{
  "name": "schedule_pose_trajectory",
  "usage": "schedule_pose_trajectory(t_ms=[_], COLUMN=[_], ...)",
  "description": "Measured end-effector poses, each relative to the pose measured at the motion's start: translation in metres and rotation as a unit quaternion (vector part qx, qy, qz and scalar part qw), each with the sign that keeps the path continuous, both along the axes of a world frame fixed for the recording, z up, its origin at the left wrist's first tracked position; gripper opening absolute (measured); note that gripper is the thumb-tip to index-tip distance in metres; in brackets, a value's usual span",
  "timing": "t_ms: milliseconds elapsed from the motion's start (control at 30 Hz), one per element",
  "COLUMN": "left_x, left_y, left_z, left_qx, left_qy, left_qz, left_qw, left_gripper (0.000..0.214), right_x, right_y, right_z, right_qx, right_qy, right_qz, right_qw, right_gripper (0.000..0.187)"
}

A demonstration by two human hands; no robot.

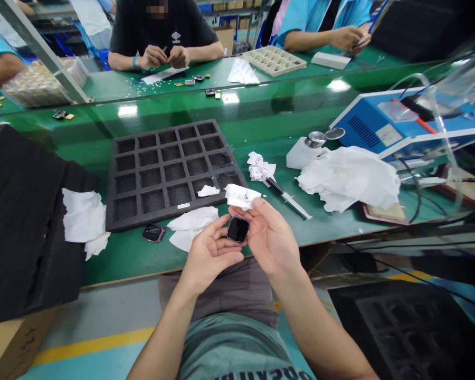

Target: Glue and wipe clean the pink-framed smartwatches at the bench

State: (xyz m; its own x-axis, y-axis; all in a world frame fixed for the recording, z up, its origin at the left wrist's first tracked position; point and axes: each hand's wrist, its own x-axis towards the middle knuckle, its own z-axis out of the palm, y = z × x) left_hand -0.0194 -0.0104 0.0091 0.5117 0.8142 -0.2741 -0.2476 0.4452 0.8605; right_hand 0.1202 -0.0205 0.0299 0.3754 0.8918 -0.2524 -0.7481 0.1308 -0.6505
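Observation:
A small smartwatch body (238,230) with a dark screen and purplish frame is held over the table's front edge. My left hand (214,245) grips it from the left, fingers behind and thumb along the lower side. In my right hand (269,232) a white wipe (241,196) with dark spots is pinched between thumb and fingers, and some of those fingers lie near the watch's right side. Another purple-framed watch body (153,233) rests on the green table to the left. Beside it lies a crumpled white cloth (193,224).
A black foam tray (174,169) with many compartments stands behind my hands. To the right are a syringe (288,198), used wipes (261,167), a white dispenser bottle (304,152), a large cloth (348,177) and a blue machine (380,126). Black foam (24,227) stands at left. Co-workers sit opposite.

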Motion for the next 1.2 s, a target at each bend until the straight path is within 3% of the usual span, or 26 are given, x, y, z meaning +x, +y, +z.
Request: schedule_pose_trajectory(t_ms=[367,567,700,833,1033,1200], left_x=[-0.008,-0.012,-0.013,-0.015,-0.014,-0.013], left_y=[0.003,0.004,0.004,0.003,0.0,0.0], left_z=[-0.015,-0.02,-0.023,-0.023,-0.019,-0.017], left_qx=[-0.02,-0.026,-0.014,-0.013,-0.027,-0.025], left_qy=[-0.074,-0.075,-0.074,-0.078,-0.06,-0.057], left_qz=[-0.036,-0.04,-0.042,-0.049,-0.067,-0.057], left_qw=[0.996,0.996,0.996,0.996,0.996,0.996], left_gripper=[0.068,0.081,0.078,0.074,0.085,0.075], right_x=[-0.001,-0.007,-0.008,-0.007,-0.006,0.0], right_y=[0.002,0.005,0.006,0.006,0.008,0.008], right_z=[0.003,0.003,0.004,0.005,0.007,0.001], right_qx=[0.003,-0.027,-0.038,-0.04,-0.046,-0.033], right_qy=[-0.017,-0.007,-0.004,0.018,0.047,0.021], right_qz=[0.005,0.008,0.006,-0.003,-0.022,-0.031], right_qw=[1.0,1.0,0.999,0.999,0.998,0.999], right_gripper=[0.01,0.007,0.008,0.011,0.015,0.013])
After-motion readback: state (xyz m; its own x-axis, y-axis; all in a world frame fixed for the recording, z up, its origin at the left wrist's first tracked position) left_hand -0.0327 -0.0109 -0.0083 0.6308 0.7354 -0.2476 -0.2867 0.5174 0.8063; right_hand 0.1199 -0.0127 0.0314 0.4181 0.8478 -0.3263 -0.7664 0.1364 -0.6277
